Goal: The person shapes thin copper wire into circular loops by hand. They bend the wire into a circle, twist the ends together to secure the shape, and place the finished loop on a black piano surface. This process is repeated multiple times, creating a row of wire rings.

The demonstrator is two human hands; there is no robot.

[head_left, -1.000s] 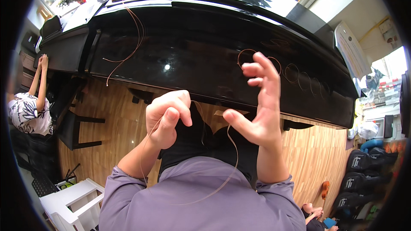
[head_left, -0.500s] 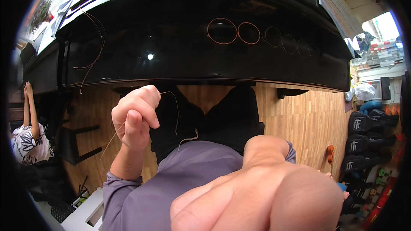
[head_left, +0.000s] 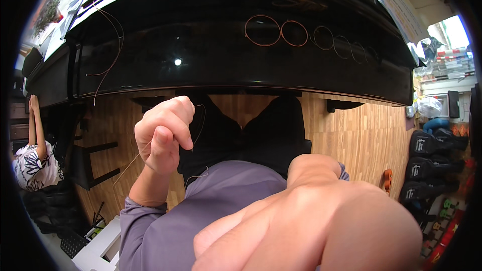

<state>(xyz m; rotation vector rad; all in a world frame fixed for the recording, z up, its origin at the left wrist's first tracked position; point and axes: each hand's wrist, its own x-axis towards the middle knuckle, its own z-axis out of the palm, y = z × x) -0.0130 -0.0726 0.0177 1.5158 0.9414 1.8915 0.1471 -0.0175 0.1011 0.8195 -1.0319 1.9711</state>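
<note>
My left hand is closed, thumb against curled fingers, with a thin copper-coloured guitar string pinched in it. One length slants down to the left; a finer curved end shows on the hand's other side. A thin curl lies over my shirt front; whether it is the same string I cannot tell. My right hand is very close to the camera, its back showing and its fingertips hidden. On the glossy black surface ahead lie a larger copper string coil and a smaller one.
Several fine string coils continue to the right. A loose string curves over the surface at left, its tip past the front edge. A person's arms show at far left. Black instrument cases stand at right, near a small orange instrument.
My left hand has shifted slightly right, still holding the string, whose free end now curves differently. My right hand has come a little closer and larger in view.
</note>
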